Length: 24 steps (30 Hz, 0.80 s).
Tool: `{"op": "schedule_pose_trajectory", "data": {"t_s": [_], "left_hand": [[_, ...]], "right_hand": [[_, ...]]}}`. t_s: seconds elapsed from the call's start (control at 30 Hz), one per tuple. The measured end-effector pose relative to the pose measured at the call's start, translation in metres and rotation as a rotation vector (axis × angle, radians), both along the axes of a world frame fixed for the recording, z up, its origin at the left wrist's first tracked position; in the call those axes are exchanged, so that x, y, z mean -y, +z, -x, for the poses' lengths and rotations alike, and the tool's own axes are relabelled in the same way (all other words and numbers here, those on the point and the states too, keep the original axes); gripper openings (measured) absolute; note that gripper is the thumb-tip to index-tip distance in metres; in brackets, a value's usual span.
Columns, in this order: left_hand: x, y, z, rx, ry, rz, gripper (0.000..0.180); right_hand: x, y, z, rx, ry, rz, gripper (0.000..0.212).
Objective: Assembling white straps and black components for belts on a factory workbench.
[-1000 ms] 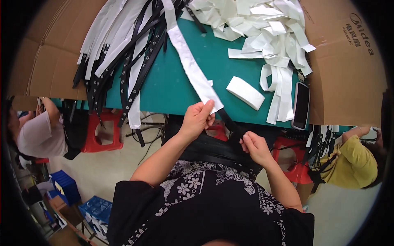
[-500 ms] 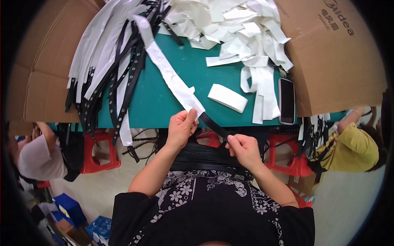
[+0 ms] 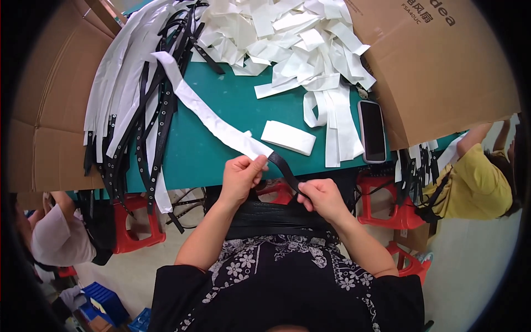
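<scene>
A black belt (image 3: 284, 169) runs between my hands just over the table's near edge, bowed in a slight curve. Most of its length is covered by a long white wrap (image 3: 213, 119), which stretches across the green table toward the pile at the far left. My left hand (image 3: 240, 180) pinches the near end of the wrap, where the black belt comes out, thumb on top. My right hand (image 3: 325, 200) is closed around the bare part of the belt. A folded stack of white strips (image 3: 289, 138) lies flat on the table beyond my hands.
Black eyeleted belts, many in white wraps (image 3: 130, 72), are heaped at the left. Loose white strips (image 3: 310, 41) pile up at the back. A phone (image 3: 371, 131) lies at the right by a cardboard box (image 3: 442, 83). Red stools (image 3: 138, 227) and people flank the table.
The belt between my hands has gone from straight to bowed, and my right hand has come slightly closer to my left. The whole view has shifted a little.
</scene>
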State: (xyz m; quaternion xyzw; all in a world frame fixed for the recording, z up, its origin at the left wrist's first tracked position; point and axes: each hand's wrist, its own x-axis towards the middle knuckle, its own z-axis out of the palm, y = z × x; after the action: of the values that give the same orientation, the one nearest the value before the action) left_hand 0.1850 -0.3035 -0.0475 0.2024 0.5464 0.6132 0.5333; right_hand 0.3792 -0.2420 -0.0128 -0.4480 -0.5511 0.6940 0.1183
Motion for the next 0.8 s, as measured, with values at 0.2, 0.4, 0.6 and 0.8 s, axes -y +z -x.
{"op": "schedule_pose_trajectory", "data": {"t_s": [0.2,0.4,0.6,0.8], "left_hand": [[0.005,-0.004,0.007,0.063,0.010,0.083,0.025],[0.012,-0.002,0.013,0.176,-0.089,0.096,0.019],[0.023,-0.005,-0.004,0.264,-0.135,0.103,0.017],[0.020,-0.010,0.014,0.199,-0.073,0.058,0.028]], "right_hand": [[-0.006,0.012,-0.010,0.114,0.135,-0.024,0.024],[-0.003,-0.007,0.001,0.030,0.196,0.119,0.026],[0.010,-0.001,0.026,0.033,0.166,0.159,0.030],[0.010,-0.010,0.022,-0.127,0.185,0.215,0.022]]}}
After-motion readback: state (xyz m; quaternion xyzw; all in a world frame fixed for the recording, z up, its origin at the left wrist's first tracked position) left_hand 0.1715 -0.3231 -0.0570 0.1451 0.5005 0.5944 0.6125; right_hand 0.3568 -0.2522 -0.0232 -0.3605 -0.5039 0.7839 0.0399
